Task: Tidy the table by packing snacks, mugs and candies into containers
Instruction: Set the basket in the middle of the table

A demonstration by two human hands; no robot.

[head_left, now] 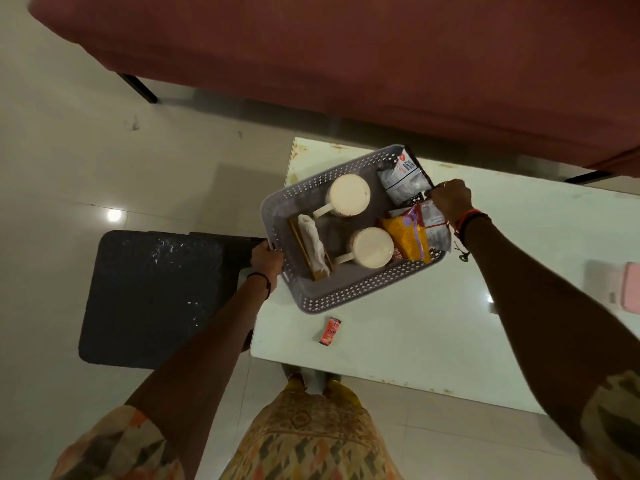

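A grey perforated basket sits tilted over the left end of the white table. My left hand grips its left rim and my right hand grips its right rim. Inside stand two cream mugs, a wooden holder with a white cloth, a silver peanut packet, a yellow snack bag and another silver packet. A small red candy packet lies on the table just in front of the basket.
A dark stool stands left of the table, under my left forearm. A dark red sofa runs along the far side. A pink object lies at the table's right edge. Pale floor tiles surround the table.
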